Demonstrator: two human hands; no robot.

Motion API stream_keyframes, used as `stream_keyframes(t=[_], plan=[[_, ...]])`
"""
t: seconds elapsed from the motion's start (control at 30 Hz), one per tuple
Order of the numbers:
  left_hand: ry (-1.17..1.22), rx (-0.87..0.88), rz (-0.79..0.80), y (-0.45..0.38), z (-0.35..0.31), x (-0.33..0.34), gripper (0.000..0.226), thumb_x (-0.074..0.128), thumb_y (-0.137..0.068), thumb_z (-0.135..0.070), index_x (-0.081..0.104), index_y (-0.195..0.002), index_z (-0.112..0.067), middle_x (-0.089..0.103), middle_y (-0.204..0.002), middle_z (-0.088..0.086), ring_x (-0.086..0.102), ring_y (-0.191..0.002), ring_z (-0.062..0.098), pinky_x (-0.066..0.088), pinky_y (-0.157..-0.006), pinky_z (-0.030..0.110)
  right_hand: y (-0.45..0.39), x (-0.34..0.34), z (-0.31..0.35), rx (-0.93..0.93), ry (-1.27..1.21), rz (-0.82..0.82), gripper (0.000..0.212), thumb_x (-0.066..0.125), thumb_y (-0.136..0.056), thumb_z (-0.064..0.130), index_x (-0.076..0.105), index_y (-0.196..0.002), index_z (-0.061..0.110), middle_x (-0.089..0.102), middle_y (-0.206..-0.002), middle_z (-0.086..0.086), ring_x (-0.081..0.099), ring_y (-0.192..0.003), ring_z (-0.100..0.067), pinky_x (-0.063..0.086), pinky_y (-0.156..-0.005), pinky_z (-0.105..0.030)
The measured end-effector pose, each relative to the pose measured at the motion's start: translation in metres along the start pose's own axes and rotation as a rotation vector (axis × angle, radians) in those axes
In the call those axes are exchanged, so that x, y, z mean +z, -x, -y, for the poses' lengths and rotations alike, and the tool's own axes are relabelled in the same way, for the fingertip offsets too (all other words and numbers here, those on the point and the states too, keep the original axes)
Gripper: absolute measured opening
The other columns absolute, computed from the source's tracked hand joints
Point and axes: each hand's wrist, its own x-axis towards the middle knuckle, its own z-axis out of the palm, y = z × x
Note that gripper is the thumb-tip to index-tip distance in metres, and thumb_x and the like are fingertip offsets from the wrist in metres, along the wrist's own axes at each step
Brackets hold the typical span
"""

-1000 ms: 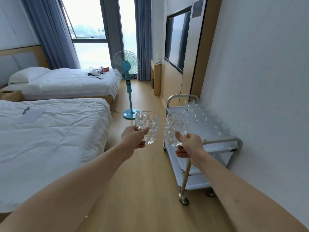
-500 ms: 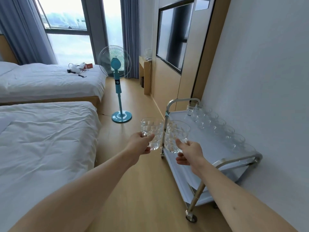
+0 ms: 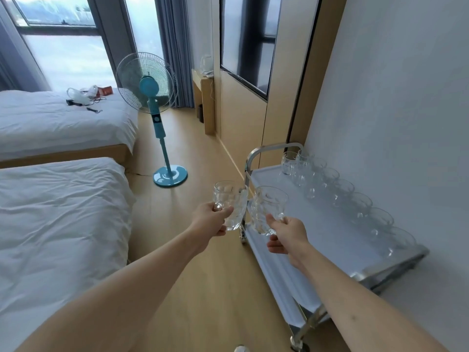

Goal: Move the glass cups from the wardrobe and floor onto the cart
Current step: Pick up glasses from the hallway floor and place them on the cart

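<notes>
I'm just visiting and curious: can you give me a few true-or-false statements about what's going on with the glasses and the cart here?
1. Each hand holds a glass cup. True: the left hand and right hand each grip one.
2. The cart's top shelf is bare. False: a row of glass cups stands along its wall side.
3. The fan stands on the floor beside the bed. True.
4. The held cups are already set down on the cart. False: both are in the air.
</notes>
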Motion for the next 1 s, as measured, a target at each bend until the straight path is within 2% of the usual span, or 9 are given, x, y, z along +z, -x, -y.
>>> stream_keyframes(t=[0.17, 0.3, 0.4, 0.47, 0.63, 0.83, 1.0], plan=[[-0.031, -0.042, 0.005, -0.078, -0.017, 0.029, 0.032, 0.076, -0.091, -0.028, 0.051, -0.082, -0.011, 0.056, -0.077, 0.007, 0.061, -0.066, 0.023, 0.064, -0.074, 0.045, -0.079, 0.000, 0.008, 0.036, -0.005, -0.014, 0.039, 0.076, -0.090, 0.040, 0.050, -0.087, 0.010, 0.062, -0.059, -0.008, 0.064, -0.051, -0.026, 0.061, -0.055, -0.039], [-0.056, -0.068, 0.019, -0.131, -0.029, 0.053, 0.030, 0.076, -0.090, -0.027, 0.053, -0.080, -0.011, 0.055, -0.080, 0.008, 0.060, -0.067, 0.024, 0.064, -0.076, 0.045, -0.133, -0.002, 0.016, 0.067, -0.009, -0.019, 0.042, 0.078, -0.088, 0.042, 0.054, -0.086, 0.008, 0.061, -0.061, -0.009, 0.064, -0.050, -0.026, 0.063, -0.059, -0.045], [-0.062, -0.082, 0.044, -0.163, -0.033, 0.069, 0.028, 0.075, -0.091, -0.027, 0.054, -0.083, -0.010, 0.055, -0.082, 0.009, 0.059, -0.068, 0.025, 0.064, -0.077, 0.045, -0.164, -0.005, 0.017, 0.098, -0.031, -0.033, 0.054, 0.077, -0.089, 0.042, 0.059, -0.105, -0.006, 0.061, -0.066, -0.011, 0.064, -0.052, -0.026, 0.062, -0.058, -0.041], [-0.070, -0.089, 0.061, -0.181, -0.033, 0.079, 0.028, 0.075, -0.091, -0.026, 0.053, -0.085, -0.009, 0.055, -0.082, 0.009, 0.059, -0.067, 0.024, 0.064, -0.074, 0.042, -0.180, -0.008, 0.017, 0.115, -0.033, -0.055, 0.056, 0.077, -0.089, 0.042, 0.057, -0.111, -0.006, 0.062, -0.068, -0.012, 0.065, -0.053, -0.026, 0.061, -0.056, -0.038], [-0.111, -0.116, 0.116, -0.222, -0.027, 0.103, 0.032, 0.076, -0.090, -0.027, 0.049, -0.084, -0.011, 0.054, -0.079, 0.009, 0.059, -0.061, 0.022, 0.064, -0.069, 0.040, -0.210, -0.010, 0.014, 0.178, -0.052, -0.128, 0.041, 0.075, -0.090, 0.041, 0.058, -0.092, 0.005, 0.062, -0.069, -0.012, 0.064, -0.053, -0.026, 0.063, -0.058, -0.041], [-0.169, -0.130, 0.254, -0.273, -0.022, 0.139, 0.033, 0.077, -0.089, -0.025, 0.046, -0.084, -0.014, 0.050, -0.077, 0.010, 0.054, -0.063, 0.024, 0.063, -0.072, 0.050, -0.233, -0.012, 0.000, 0.243, -0.095, -0.295, 0.042, 0.074, -0.090, 0.042, 0.048, -0.078, 0.011, 0.062, -0.070, -0.012, 0.065, -0.050, -0.025, 0.060, -0.054, -0.036], [-0.235, -0.105, 0.412, -0.311, -0.023, 0.164, 0.032, 0.076, -0.089, -0.026, 0.047, -0.084, -0.013, 0.050, -0.078, 0.010, 0.057, -0.062, 0.024, 0.064, -0.065, 0.036, -0.246, -0.011, -0.007, 0.293, -0.148, -0.445, 0.045, 0.074, -0.090, 0.041, 0.043, -0.073, 0.013, 0.061, -0.068, -0.012, 0.064, -0.050, -0.026, 0.059, -0.052, -0.035]])
